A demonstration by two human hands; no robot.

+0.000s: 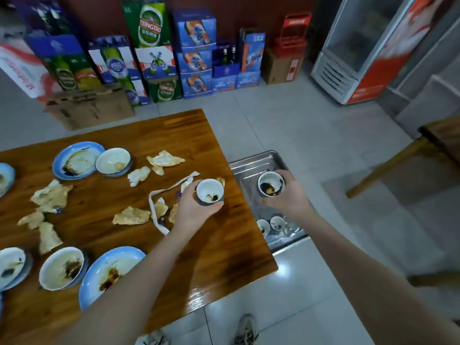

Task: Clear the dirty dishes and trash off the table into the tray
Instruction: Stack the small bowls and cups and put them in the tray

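My left hand [193,207] grips a small white cup [209,190] with dark residue, above the right end of the wooden table [224,245]. My right hand [286,197] holds a second dirty cup [270,186] over the metal tray [251,165], which sits low beside the table's right edge. Two small cups [270,224] lie in the tray's near end. Dirty blue-rimmed plates [77,160] and white bowls [113,161] stand on the table. Crumpled stained napkins [165,159] and a paper strip [159,195] are scattered across the middle.
Stacked beer cartons [154,53] and a cardboard box [89,108] line the far wall. A drinks fridge [361,51] stands at the back right. Another wooden table [440,138] juts in at the right. Grey tiled floor [311,135] lies between them.
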